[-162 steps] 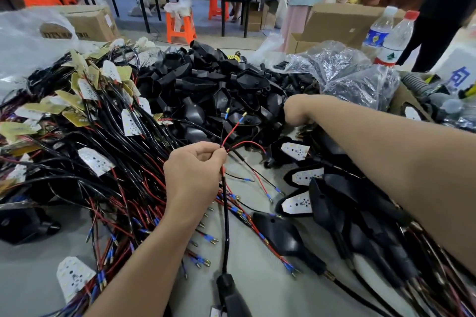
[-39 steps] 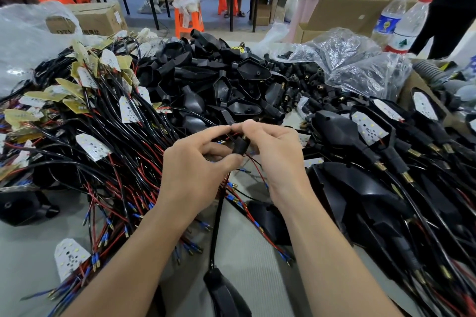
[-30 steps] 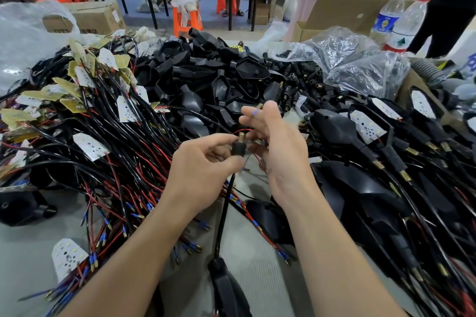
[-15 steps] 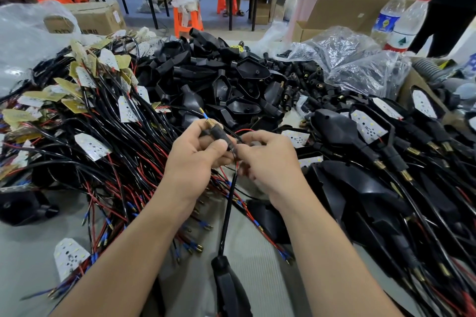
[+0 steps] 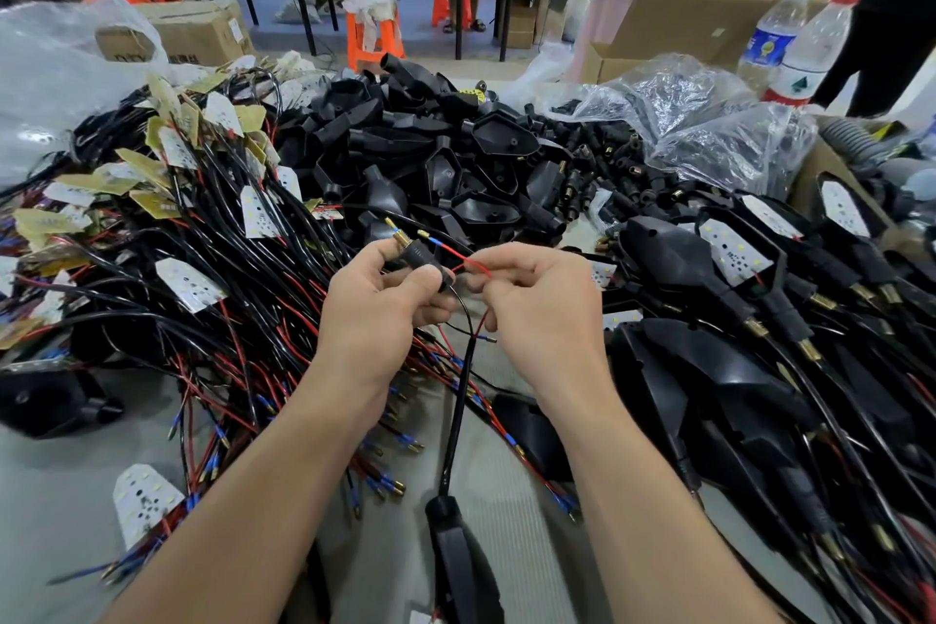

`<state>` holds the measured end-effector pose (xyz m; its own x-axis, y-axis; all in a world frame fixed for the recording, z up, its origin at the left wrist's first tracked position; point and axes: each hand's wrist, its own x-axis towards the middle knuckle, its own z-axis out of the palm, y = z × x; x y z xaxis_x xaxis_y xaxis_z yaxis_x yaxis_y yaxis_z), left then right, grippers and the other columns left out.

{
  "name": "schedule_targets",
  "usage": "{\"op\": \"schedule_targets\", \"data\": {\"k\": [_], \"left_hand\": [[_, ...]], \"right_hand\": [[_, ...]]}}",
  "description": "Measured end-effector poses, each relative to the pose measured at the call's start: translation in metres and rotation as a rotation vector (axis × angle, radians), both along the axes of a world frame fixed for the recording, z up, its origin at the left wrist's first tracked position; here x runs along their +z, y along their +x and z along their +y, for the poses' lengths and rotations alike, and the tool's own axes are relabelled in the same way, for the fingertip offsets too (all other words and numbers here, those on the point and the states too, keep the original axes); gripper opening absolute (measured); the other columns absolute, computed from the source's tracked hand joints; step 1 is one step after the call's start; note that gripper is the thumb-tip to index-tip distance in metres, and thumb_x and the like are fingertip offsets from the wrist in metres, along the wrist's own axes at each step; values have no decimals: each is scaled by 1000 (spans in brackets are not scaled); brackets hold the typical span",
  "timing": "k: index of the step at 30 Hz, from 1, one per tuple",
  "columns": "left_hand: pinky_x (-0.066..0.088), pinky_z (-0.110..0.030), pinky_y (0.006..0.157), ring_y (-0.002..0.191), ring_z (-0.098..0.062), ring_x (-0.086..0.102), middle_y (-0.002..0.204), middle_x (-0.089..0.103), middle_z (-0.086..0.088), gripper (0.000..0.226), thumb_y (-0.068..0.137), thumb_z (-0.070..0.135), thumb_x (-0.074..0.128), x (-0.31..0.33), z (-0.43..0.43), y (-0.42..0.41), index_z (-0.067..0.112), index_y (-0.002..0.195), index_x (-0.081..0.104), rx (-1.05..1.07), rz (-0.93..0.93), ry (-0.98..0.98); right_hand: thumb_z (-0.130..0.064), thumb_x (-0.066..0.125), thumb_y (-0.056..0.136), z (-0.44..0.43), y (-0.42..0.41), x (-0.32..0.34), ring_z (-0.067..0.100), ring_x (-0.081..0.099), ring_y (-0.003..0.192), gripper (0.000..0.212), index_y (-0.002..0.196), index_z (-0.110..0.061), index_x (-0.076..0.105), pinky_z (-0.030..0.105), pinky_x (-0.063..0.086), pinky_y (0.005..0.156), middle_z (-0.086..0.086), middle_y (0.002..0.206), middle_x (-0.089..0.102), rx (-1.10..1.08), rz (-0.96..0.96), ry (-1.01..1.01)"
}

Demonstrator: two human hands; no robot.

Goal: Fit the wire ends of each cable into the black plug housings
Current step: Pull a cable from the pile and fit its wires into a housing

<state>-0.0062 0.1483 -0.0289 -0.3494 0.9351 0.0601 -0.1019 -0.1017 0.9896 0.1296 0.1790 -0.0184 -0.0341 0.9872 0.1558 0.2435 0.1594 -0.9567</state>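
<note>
right now the left hand [image 5: 375, 314] is gripping a small black plug housing [image 5: 418, 262] between thumb and curled fingers. it is turning the housing's rear toward the right hand [image 5: 544, 309], probably so the openings are facing the incoming wire. the right hand is pinching the red wire [image 5: 473, 265] a little back from its end, which i judge is lending it stiffness for the push. that wire's blue-sleeved terminal [image 5: 429, 235] is pointing up just beside the housing, seemingly outside it; whether the two are touching i cannot tell. a brass tip [image 5: 402, 238] is already poking out of the housing's far end, so one lead appears to be fitted. the cable [image 5: 458, 416] carrying these wires is hanging down from between both hands to a black lamp shell [image 5: 463, 562] lying on the counter [image 5: 76, 497] near the person, so the work is sitting raised above the clutter. another loose wire end [image 5: 487, 339] is dangling below the right hand, not yet fitted.

as for containers, crinkled clear plastic bags [image 5: 734, 147] are sitting at the far right of the counter and seem to be holding small dark parts, though the film is hiding which. an open cardboard box [image 5: 699, 15] is standing behind them, its contents out of sight. black shells [image 5: 430, 142] are lying heaped in no container straight ahead. unfinished cables with white boards [image 5: 202, 279] are piling up at the left.
</note>
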Motion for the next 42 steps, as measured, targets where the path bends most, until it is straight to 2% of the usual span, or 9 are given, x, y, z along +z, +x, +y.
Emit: {"op": "schedule_targets", "data": {"k": [4, 6, 12, 14, 16, 19, 24, 34, 42], "left_hand": [[59, -21, 63, 63, -14, 72, 80, 78, -3, 17, 99, -5, 59, -1, 0, 0, 11, 101, 65, 10, -9, -13], [59, -21, 63, 65, -15, 73, 81, 78, -4, 16, 99, -5, 59, -1, 0, -1, 10, 102, 66, 11, -5, -21], [59, -21, 64, 67, -15, 74, 82, 78, -3, 16, 100, -3, 59, -3, 0, -1, 11, 100, 65, 22, 3, -31], [59, -21, 65, 69, -17, 75, 82, 78, -3, 16, 101, -3, 58, -3, 1, -2, 11, 100, 65, 27, -12, -32], [59, -21, 65, 69, -17, 75, 82, 78, -2, 16, 101, -4, 57, -3, 1, -2, 11, 100, 65, 29, -29, -29], [59, -20, 64, 68, -16, 75, 81, 78, -1, 16, 101, -4, 56, -4, 1, -1, 10, 100, 64, 24, -37, -35], [59, -21, 64, 67, -17, 74, 82, 78, -2, 15, 102, -3, 56, -4, 2, -2, 8, 104, 65, 23, -35, -43], [57, -21, 59, 61, -12, 71, 81, 77, -2, 8, 102, 0, 57, -3, 3, -3, 6, 100, 63, 37, -103, -34], [57, -21, 57, 60, -13, 70, 79, 76, -4, 3, 101, 6, 63, -4, 3, -3, 8, 99, 64, 65, -157, -50]], "right_hand": [[-29, 68, 84, -2, 2, 3, 24, 66, 58, 13, 74, -30, 75, 44, 59, 69, 1, 63, 70, -14, -37, 28], [-36, 67, 87, -2, 5, 4, 25, 66, 58, 23, 70, -22, 73, 42, 57, 66, 8, 62, 68, -4, -53, 34], [-30, 70, 82, 1, 16, 8, 34, 64, 69, 23, 73, -10, 75, 46, 59, 69, 17, 65, 66, 149, -251, 18], [-26, 69, 83, 3, 20, 7, 33, 62, 68, 25, 71, -3, 71, 40, 56, 63, 19, 67, 65, 155, -368, 45], [-23, 68, 82, 2, 23, 8, 27, 57, 61, 24, 66, -6, 70, 29, 46, 52, 14, 62, 64, 153, -470, 65], [-18, 67, 80, 1, 23, 9, 28, 49, 56, 21, 62, -8, 70, 20, 33, 53, 11, 55, 57, 168, -556, 64], [-20, 71, 81, 0, 22, 9, 20, 61, 62, 16, 67, -14, 76, 22, 38, 53, 2, 59, 66, 199, -671, 94], [-12, 67, 82, 1, 27, 12, 14, 37, 47, 17, 67, -8, 73, 14, 32, 43, 13, 57, 57, 237, -584, 116], [-15, 72, 81, -1, 27, 15, 8, 46, 47, 17, 65, -18, 76, 14, 34, 44, 1, 54, 60, 285, -548, 121]]}}
